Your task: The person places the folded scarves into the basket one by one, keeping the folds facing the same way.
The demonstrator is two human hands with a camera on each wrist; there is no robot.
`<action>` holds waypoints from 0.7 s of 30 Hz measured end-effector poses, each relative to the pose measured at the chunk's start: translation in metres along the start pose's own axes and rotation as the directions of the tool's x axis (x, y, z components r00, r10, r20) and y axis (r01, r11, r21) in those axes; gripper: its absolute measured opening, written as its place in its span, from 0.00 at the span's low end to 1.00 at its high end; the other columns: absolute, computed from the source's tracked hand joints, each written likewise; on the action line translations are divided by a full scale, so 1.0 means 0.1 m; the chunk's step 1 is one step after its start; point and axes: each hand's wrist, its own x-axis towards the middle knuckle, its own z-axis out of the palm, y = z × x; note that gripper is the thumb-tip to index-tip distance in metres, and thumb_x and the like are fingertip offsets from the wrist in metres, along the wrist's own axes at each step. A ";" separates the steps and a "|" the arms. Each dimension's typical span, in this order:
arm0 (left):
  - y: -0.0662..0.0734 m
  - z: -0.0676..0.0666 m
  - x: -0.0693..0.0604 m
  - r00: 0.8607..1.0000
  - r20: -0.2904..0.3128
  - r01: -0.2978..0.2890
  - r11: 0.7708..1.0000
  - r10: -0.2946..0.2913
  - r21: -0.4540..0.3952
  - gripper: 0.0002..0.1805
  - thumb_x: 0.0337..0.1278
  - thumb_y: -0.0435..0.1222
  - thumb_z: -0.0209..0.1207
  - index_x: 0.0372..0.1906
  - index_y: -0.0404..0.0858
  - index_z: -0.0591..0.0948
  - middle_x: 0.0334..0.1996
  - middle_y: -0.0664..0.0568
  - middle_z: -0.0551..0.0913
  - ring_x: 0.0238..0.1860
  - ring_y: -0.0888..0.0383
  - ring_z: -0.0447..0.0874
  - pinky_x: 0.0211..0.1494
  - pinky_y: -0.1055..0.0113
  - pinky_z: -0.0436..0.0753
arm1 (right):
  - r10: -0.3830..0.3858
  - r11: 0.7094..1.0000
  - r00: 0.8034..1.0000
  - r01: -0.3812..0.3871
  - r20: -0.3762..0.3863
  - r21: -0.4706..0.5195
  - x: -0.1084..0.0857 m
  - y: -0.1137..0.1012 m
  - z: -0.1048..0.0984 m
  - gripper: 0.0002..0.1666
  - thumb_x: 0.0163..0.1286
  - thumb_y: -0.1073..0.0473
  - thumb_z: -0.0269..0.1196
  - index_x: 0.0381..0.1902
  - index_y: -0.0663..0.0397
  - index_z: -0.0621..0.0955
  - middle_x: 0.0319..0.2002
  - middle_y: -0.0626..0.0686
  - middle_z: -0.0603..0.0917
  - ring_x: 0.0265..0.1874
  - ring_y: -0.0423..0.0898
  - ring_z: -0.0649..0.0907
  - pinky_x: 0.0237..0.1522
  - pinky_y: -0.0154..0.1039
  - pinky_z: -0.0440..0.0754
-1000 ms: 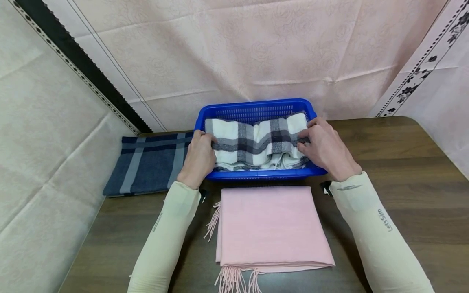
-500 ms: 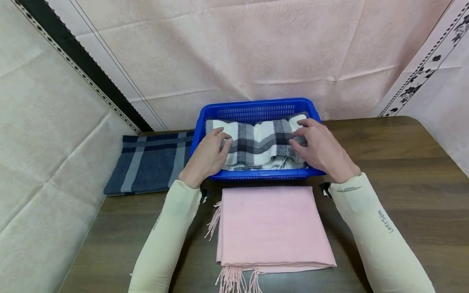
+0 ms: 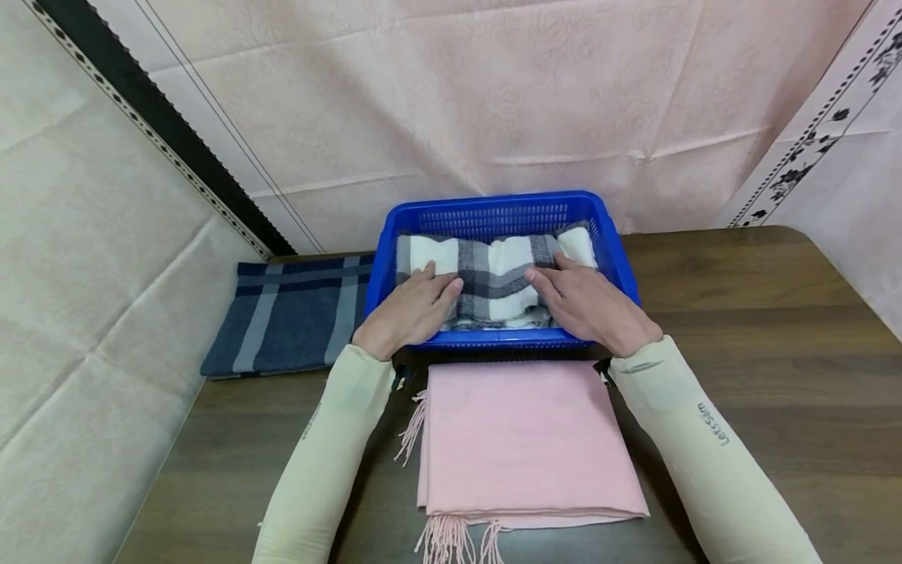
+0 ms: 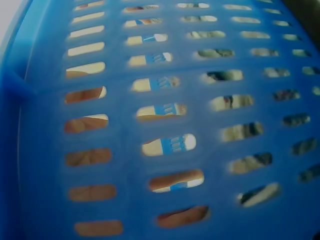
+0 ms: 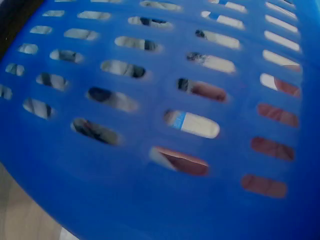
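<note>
A grey-and-white plaid cloth [image 3: 486,286] lies inside a rectangular blue plastic basket [image 3: 493,338]. The left hand [image 3: 412,304] at eight o'clock and right hand [image 3: 590,301] at four rest on it, fingers extended, thumbs spread. From the basket, a folded pink fringed scarf [image 3: 528,439] lies at six, a folded navy striped cloth [image 3: 292,317] at nine.

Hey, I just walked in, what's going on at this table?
A person has both hands over a blue plastic basket. The left hand and right hand, fingers extended, rest on a white, grey and black checked cloth inside it. A folded pink cloth with fringe lies on the table in front of the basket, on the person's side. A dark blue striped cloth lies flat to the basket's left. Neither hand is on those two.
</note>
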 end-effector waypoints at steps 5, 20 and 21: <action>0.01 0.00 0.01 0.999 0.033 0.030 0.999 -0.030 0.022 0.35 0.81 0.57 0.29 0.81 0.44 0.59 0.82 0.43 0.52 0.84 0.44 0.44 0.84 0.48 0.48 | 0.003 1.000 1.000 -0.003 0.022 -0.010 0.01 0.00 0.00 0.48 0.78 0.26 0.28 0.73 0.50 0.73 0.79 0.67 0.56 0.80 0.65 0.54 0.78 0.64 0.51; 0.04 0.00 0.04 0.988 0.070 0.135 0.990 -0.138 0.048 0.33 0.82 0.51 0.33 0.82 0.41 0.55 0.82 0.46 0.55 0.82 0.48 0.51 0.83 0.50 0.54 | -0.090 0.989 0.992 0.099 0.089 -0.109 0.02 0.02 0.01 0.38 0.85 0.38 0.34 0.77 0.55 0.66 0.77 0.63 0.65 0.80 0.68 0.53 0.78 0.64 0.52; 0.04 0.00 0.04 0.988 0.074 0.132 0.990 -0.135 0.048 0.33 0.82 0.50 0.33 0.82 0.41 0.55 0.82 0.46 0.55 0.82 0.48 0.52 0.83 0.50 0.54 | -0.083 0.990 0.992 0.093 0.095 -0.104 0.02 0.02 0.01 0.38 0.84 0.37 0.33 0.78 0.54 0.66 0.77 0.64 0.64 0.80 0.68 0.53 0.78 0.64 0.52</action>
